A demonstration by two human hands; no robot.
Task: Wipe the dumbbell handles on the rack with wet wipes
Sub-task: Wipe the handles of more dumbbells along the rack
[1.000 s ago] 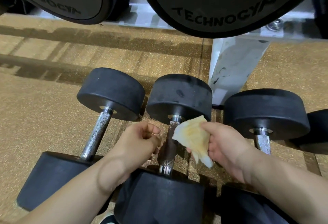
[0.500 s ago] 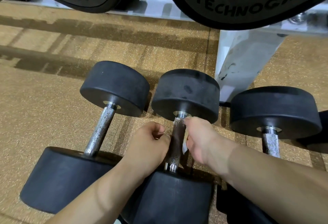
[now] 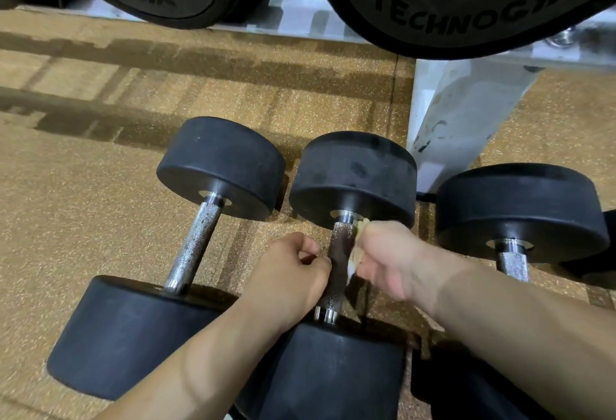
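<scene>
At lower centre, the right hand [image 3: 393, 258] is pinching a wet wipe [image 3: 354, 257] against the middle dumbbell's handle [image 3: 337, 254]; the left hand [image 3: 291, 274] is resting fisted, empty, beside it.

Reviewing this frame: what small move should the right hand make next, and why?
Probably slide the wipe down the middle handle toward its near end. The right hand holds it against the handle's far part; the stretch nearer the camera shows bare.

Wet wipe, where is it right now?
Head view, centre: the wet wipe is bunched in the right hand, pressed against the right side of the middle dumbbell's handle, just below its far head.
</scene>
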